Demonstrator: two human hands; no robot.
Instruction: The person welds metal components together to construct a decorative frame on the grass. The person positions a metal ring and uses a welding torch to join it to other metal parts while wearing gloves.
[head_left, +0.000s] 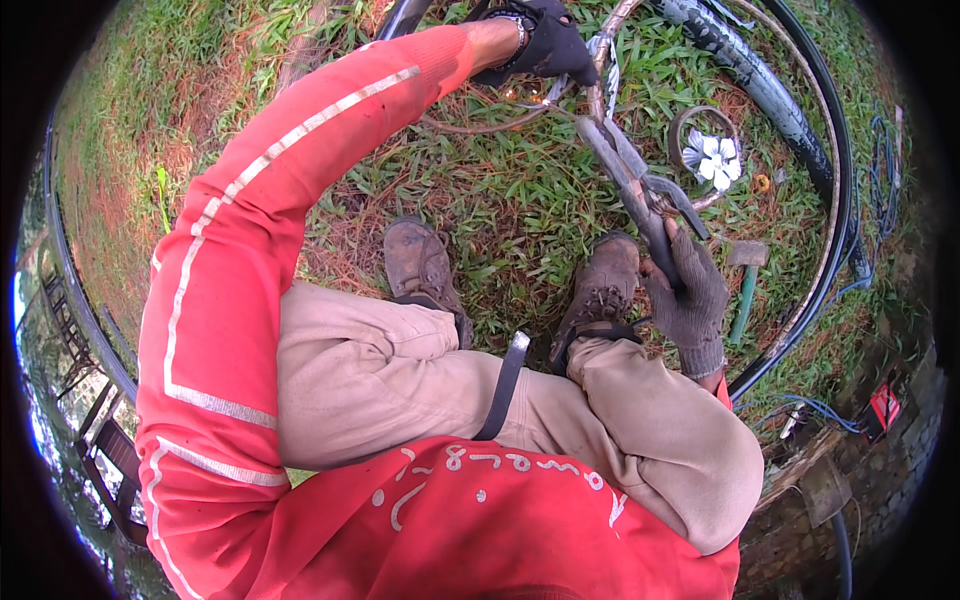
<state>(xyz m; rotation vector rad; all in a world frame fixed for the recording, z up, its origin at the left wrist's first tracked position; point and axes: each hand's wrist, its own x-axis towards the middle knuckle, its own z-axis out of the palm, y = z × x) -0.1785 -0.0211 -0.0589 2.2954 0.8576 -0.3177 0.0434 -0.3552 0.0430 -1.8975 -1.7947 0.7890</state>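
Observation:
My right hand [690,285], in a grey knit glove, is closed around the dark handle of locking pliers [625,175]. The pliers' jaws meet a thin rusty metal rod [597,75] above the grass. At the top, my left hand [540,42] in a black glove is closed at that rod, its fingertips against it; its palm side is hidden. Small orange glowing specks show just below the left hand, near a curved rusty rod [490,127]. Beside the pliers lies a silver metal flower [713,160] next to a rusty metal ring [680,135].
A green-handled hammer [742,305] lies on the grass right of my right hand. A flaking, dark-painted pipe [750,75] and a large curved black rod [845,170] stand at the right. Blue cord [885,190] and a red object [884,408] lie beyond. My boots [425,265] are below the work.

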